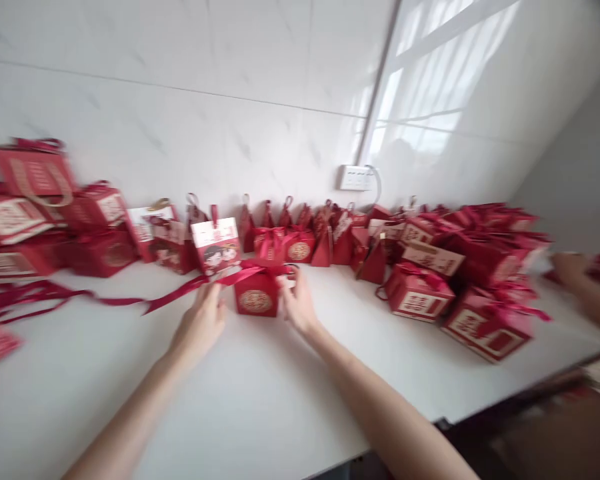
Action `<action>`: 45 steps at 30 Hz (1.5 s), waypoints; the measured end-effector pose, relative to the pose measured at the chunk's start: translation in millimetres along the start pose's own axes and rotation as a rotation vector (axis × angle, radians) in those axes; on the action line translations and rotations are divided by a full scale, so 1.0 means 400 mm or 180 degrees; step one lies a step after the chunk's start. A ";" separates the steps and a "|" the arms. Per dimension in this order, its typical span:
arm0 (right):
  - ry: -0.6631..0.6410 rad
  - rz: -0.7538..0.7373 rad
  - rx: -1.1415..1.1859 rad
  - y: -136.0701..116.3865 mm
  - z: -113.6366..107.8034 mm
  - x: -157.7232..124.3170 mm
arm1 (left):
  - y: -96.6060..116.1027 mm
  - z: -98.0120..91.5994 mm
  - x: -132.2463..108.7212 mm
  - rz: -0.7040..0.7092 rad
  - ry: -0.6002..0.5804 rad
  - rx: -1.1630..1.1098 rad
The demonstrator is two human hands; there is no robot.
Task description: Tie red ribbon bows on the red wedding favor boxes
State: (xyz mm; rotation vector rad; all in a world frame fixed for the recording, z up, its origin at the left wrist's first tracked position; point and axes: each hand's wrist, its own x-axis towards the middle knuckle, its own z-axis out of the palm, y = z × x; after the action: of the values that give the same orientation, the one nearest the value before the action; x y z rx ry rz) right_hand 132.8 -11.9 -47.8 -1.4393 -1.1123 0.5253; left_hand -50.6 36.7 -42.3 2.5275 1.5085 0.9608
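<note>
A small red gift box [257,301] with a round gold emblem stands upright on the white table [260,400]. Dark red ribbon [247,272] runs across its top. On the left of the box, my left hand [206,315] has its fingers closed on the ribbon, and a long tail trails off to the left. My right hand [300,303] is at the box's right side, its fingers closed around the ribbon's other end; blur hides the exact grip. Just behind stands a white-and-red box [217,245] with cartoon figures.
Red gift boxes [103,252] are stacked at the left, beside loose ribbon [75,293]. Small pyramid-shaped boxes [323,247] line the wall. A pile of ribboned boxes [490,323] fills the right. Another person's hand [570,270] reaches in at the far right. A socket [356,178] is on the wall.
</note>
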 end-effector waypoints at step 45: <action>-0.0936 -0.0592 0.0585 -0.016 -0.017 -0.022 | 0.043 -0.017 0.001 -0.0088 0.0497 -0.2029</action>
State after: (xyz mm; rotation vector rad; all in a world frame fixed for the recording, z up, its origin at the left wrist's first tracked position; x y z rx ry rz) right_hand 132.6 -23.5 -42.8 -1.1093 -1.3773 0.7019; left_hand -40.7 26.0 -30.7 2.0076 1.0289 1.3885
